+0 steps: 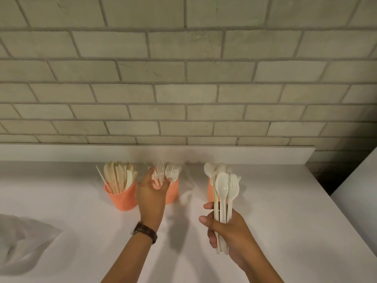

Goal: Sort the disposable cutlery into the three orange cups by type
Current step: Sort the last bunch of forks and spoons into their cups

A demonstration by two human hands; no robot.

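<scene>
Three orange cups stand in a row near the back of the white counter. The left cup (122,199) holds several knives (119,176). The middle cup (173,193) holds forks (173,171), and my left hand (151,193) is at its rim with fingers round a fork (158,175). The right cup (210,192) holds spoons (212,167) and is partly hidden behind the bundle. My right hand (226,231) grips a bundle of mixed white cutlery (224,193) upright in front of it; a spoon and a fork show at its top.
A crumpled clear plastic bag (22,242) lies at the counter's left front. A grey brick wall rises behind the white upstand (183,153). The counter's right edge (318,184) runs diagonally, with a dark gap and another white surface (359,180) beyond it.
</scene>
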